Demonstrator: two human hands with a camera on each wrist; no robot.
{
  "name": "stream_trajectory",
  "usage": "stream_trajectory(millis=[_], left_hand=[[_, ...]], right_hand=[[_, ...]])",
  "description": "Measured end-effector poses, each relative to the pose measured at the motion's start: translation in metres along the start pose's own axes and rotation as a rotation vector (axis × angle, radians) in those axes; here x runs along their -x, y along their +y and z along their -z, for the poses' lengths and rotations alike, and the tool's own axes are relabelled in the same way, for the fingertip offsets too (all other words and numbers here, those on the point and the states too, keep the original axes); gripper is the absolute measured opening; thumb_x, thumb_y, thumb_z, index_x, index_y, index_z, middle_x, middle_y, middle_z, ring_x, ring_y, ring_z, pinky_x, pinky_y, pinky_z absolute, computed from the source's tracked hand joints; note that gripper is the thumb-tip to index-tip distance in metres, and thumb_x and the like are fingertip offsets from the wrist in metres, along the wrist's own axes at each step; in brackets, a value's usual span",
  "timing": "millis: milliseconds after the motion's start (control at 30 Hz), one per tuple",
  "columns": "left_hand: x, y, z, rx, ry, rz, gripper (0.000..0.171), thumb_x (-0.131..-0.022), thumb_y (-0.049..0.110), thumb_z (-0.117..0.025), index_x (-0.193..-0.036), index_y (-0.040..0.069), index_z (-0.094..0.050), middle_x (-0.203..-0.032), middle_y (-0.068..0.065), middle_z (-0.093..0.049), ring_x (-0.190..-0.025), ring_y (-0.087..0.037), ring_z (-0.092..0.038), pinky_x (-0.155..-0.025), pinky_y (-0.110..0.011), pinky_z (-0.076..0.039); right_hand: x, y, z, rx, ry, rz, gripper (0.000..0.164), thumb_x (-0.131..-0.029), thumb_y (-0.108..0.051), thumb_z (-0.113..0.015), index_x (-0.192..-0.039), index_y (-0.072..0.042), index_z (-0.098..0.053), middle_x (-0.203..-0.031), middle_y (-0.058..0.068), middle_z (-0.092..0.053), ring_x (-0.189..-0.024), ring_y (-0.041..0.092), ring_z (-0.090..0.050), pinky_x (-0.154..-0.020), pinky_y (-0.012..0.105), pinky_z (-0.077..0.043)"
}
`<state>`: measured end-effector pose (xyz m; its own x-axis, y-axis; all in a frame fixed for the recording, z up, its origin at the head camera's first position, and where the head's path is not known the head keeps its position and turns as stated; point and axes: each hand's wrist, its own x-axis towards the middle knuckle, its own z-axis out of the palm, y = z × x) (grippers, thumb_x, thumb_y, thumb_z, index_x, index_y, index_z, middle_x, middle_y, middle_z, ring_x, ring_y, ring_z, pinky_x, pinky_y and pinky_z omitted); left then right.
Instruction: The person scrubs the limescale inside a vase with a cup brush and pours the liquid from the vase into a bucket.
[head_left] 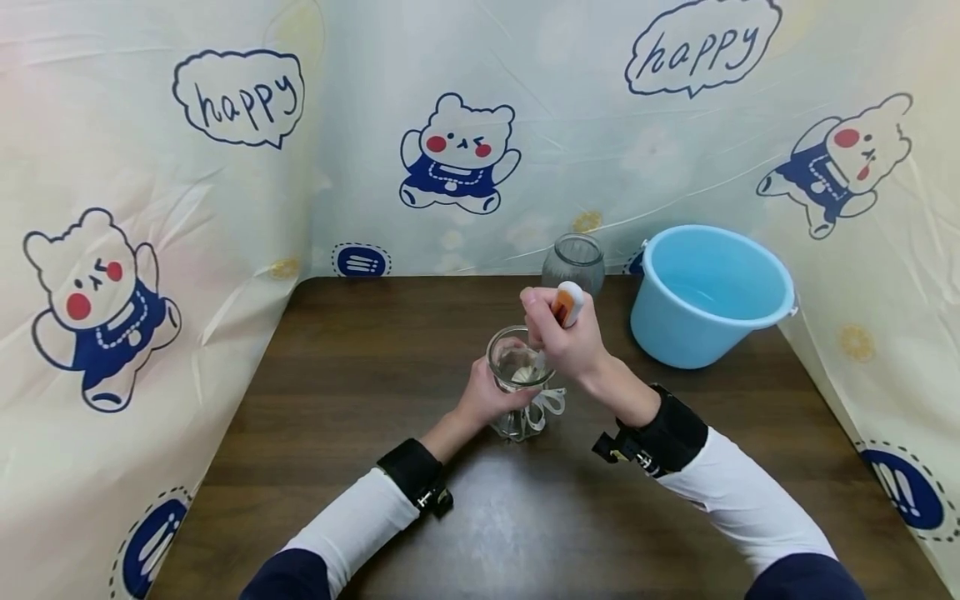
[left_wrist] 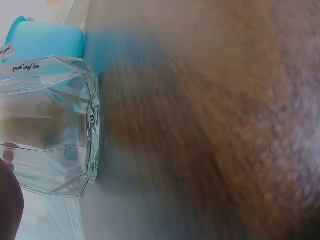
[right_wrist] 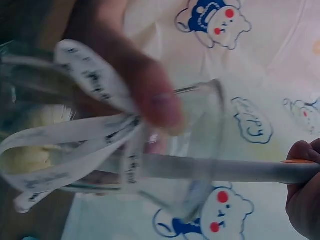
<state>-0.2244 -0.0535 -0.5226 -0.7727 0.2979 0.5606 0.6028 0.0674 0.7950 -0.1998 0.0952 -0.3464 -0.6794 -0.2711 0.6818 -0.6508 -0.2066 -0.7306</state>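
If the right hand (head_left: 566,337), clenched round the brush (head_left: 567,305), pushes sideways too hard, the glass jar (head_left: 513,428) below it could slip from the left hand (head_left: 489,395) gripping its side.

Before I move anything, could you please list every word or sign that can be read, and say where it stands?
"happy": in two cloud bubbles on the backdrop.
"!!!": on blue ovals, also on the backdrop.
Ribbon on the jar: small script, too blurred to read surely.
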Motion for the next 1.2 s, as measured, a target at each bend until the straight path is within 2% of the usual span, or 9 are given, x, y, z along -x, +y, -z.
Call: stream_trajectory(millis=[167, 267, 600, 733, 800, 900, 1000, 1067, 1200], left_hand=[[0.000, -0.003, 0.000, -0.017, 0.014, -0.021, 0.072, -0.064, 0.010, -0.088, -0.128, -0.008, -0.059, -0.115, -0.023, -0.070, -0.104, -0.031, -0.068, -0.096, -0.029, -0.053], [0.000, -0.002, -0.001, -0.019, 0.017, -0.016, 0.072, -0.066, 0.012, -0.087, -0.129, -0.006, -0.058, -0.115, -0.021, -0.070, -0.103, -0.022, -0.067, -0.094, -0.026, -0.052], [-0.001, -0.002, -0.001, -0.001, 0.012, -0.009, 0.066, -0.069, 0.016, -0.086, -0.126, -0.002, -0.060, -0.112, -0.016, -0.073, -0.103, -0.019, -0.068, -0.094, -0.027, -0.052], [-0.002, 0.001, -0.001, -0.021, 0.021, -0.023, 0.067, -0.066, 0.013, -0.086, -0.125, -0.006, -0.060, -0.110, -0.019, -0.072, -0.100, -0.020, -0.066, -0.092, -0.026, -0.052], [-0.005, 0.010, 0.000, -0.025, 0.028, -0.041, 0.066, -0.066, 0.012, -0.084, -0.124, -0.009, -0.060, -0.109, -0.022, -0.070, -0.098, -0.020, -0.066, -0.091, -0.026, -0.052], [-0.008, 0.028, 0.003, -0.022, 0.032, -0.061, 0.063, -0.069, 0.012, -0.082, -0.121, -0.012, -0.059, -0.106, -0.024, -0.070, -0.097, -0.019, -0.065, -0.090, -0.024, -0.051], [-0.010, 0.041, 0.005, -0.020, 0.019, -0.062, 0.059, -0.071, 0.011, -0.082, -0.119, -0.013, -0.059, -0.107, -0.024, -0.070, -0.098, -0.022, -0.067, -0.091, -0.028, -0.053], [-0.009, 0.041, 0.005, -0.005, 0.011, -0.050, 0.058, -0.071, 0.008, -0.082, -0.119, -0.014, -0.059, -0.107, -0.025, -0.071, -0.098, -0.030, -0.069, -0.091, -0.036, -0.055], [-0.005, 0.021, -0.001, 0.031, 0.008, -0.016, 0.063, -0.068, -0.001, -0.083, -0.125, -0.015, -0.057, -0.110, -0.029, -0.070, -0.100, -0.045, -0.068, -0.090, -0.053, -0.056]], right_hand=[[-0.018, -0.023, 0.002, -0.194, 0.030, 0.109, 0.052, -0.106, -0.015, -0.048, -0.057, -0.009, -0.032, -0.045, 0.001, -0.027, -0.035, 0.011, -0.026, -0.034, 0.025, -0.023], [-0.024, -0.034, 0.004, -0.295, 0.067, 0.108, 0.060, -0.107, -0.026, -0.054, -0.057, -0.009, -0.028, -0.046, 0.000, -0.021, -0.035, 0.010, -0.021, -0.034, 0.025, -0.020], [-0.009, -0.006, 0.002, -0.292, 0.084, 0.120, 0.062, -0.109, -0.028, -0.054, -0.055, -0.009, -0.029, -0.045, 0.002, -0.026, -0.035, 0.014, -0.026, -0.035, 0.029, -0.024], [-0.014, -0.016, 0.005, -0.371, 0.085, 0.126, 0.062, -0.107, -0.030, -0.057, -0.057, -0.010, -0.026, -0.046, 0.001, -0.023, -0.035, 0.012, -0.021, -0.035, 0.026, -0.022], [-0.020, -0.026, 0.008, -0.416, 0.082, 0.120, 0.063, -0.106, -0.032, -0.059, -0.058, -0.011, -0.025, -0.046, -0.001, -0.020, -0.035, 0.010, -0.019, -0.035, 0.024, -0.020], [-0.027, -0.033, 0.014, -0.452, 0.048, 0.093, 0.063, -0.106, -0.034, -0.059, -0.059, -0.012, -0.025, -0.047, -0.002, -0.019, -0.034, 0.010, -0.019, -0.035, 0.024, -0.019], [-0.027, -0.025, 0.015, -0.457, 0.042, 0.044, 0.062, -0.107, -0.035, -0.058, -0.058, -0.012, -0.026, -0.046, -0.002, -0.020, -0.034, 0.011, -0.019, -0.035, 0.026, -0.019], [-0.022, -0.012, 0.013, -0.431, 0.058, -0.015, 0.061, -0.108, -0.032, -0.054, -0.057, -0.013, -0.028, -0.046, -0.002, -0.022, -0.034, 0.012, -0.019, -0.035, 0.028, -0.019], [-0.005, 0.013, 0.004, -0.379, 0.067, -0.161, 0.055, -0.108, -0.022, -0.043, -0.056, -0.013, -0.030, -0.046, -0.001, -0.023, -0.035, 0.015, -0.019, -0.035, 0.032, -0.017]])
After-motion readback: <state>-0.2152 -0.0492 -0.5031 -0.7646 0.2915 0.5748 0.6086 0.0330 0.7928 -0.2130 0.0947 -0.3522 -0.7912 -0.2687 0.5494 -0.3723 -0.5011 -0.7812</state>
